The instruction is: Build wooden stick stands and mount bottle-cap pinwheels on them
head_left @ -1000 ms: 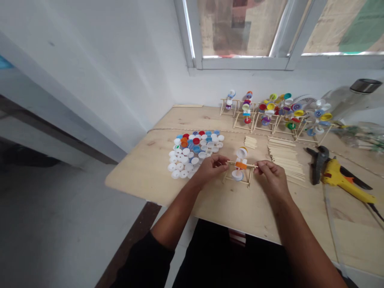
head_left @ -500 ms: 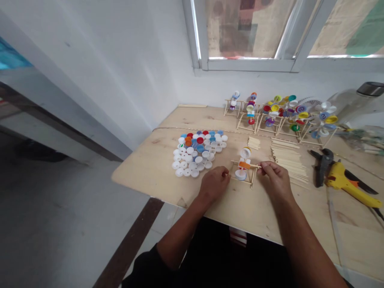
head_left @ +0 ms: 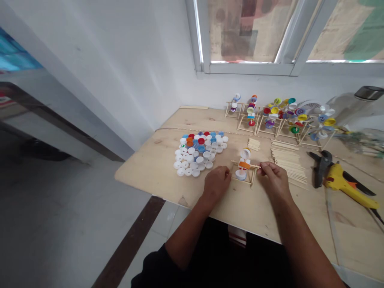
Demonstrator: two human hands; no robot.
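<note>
A small wooden stick frame (head_left: 244, 183) stands on the table between my hands. On it is a wheel of bottle caps (head_left: 244, 165), with white caps at top and bottom and an orange one at the middle. My left hand (head_left: 217, 183) is closed at the frame's left side, its fingertips partly hidden. With thumb and fingers, my right hand (head_left: 274, 178) pinches the right end of the thin axle stick (head_left: 256, 166) that runs through the wheel.
Loose bottle caps (head_left: 195, 154), mostly white, lie left of the frame. Wooden sticks (head_left: 288, 162) and a short bundle (head_left: 254, 144) lie beyond. Several cap wheels on frames (head_left: 273, 116) line the back. At right are a yellow glue gun (head_left: 345, 184) and a dark clamp-like tool (head_left: 322, 170).
My left hand has shifted slightly right, closer against the frame's left side. The right hand keeps its pinch on the axle stick, and the view has tilted a little.
</note>
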